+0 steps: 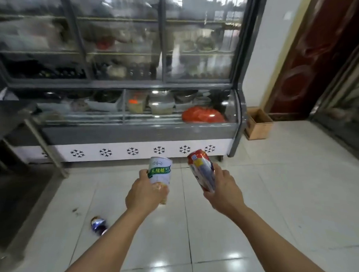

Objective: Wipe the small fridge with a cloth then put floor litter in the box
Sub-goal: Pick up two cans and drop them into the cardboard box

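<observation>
I see my left hand [145, 194] curled around a white can [160, 172] with a green band of Chinese characters I can't fully read. My right hand [223, 192] grips a red can [202, 172]; its label is too blurred to read. A crushed blue can [98, 225] lies on the tiled floor [281, 193]. The cardboard box [259, 124] sits beside the display fridge [132, 125], whose snowflake-printed base is clear but shelves are smeared.
</observation>
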`<state>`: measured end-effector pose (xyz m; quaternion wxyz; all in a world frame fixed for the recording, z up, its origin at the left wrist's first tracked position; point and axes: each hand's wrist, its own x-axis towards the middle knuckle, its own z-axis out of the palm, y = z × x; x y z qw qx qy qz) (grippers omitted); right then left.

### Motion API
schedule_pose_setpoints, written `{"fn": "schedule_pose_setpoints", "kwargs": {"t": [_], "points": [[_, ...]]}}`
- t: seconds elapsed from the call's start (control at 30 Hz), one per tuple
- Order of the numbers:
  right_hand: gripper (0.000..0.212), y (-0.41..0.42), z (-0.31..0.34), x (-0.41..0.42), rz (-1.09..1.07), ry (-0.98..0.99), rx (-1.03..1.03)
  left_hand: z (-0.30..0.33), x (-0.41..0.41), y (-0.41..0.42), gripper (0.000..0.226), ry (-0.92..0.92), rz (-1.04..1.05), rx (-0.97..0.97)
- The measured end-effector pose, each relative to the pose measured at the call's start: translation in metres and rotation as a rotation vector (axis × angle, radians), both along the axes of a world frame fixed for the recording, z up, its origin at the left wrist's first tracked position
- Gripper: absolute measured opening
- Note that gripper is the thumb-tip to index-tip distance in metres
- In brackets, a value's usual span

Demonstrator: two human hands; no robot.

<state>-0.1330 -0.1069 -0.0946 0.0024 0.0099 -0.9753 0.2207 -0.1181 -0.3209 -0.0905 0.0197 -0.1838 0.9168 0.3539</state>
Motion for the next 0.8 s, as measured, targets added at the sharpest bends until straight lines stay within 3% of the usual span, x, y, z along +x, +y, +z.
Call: {"fn": "schedule_pose_setpoints", "kwargs": {"t": [0.37, 0.8], "points": [[0.085, 0.203, 0.010, -0.025, -0.344, 0.009, -0.031, 0.006, -0.086, 0.208, 0.057, -0.001, -0.305, -0.014], [0.086, 0.384, 0.039, -0.147, -0.633, 0.057, -0.028, 0.013, -0.268, 0.404, 0.058, 0.060, -0.565, 0.058]]}}
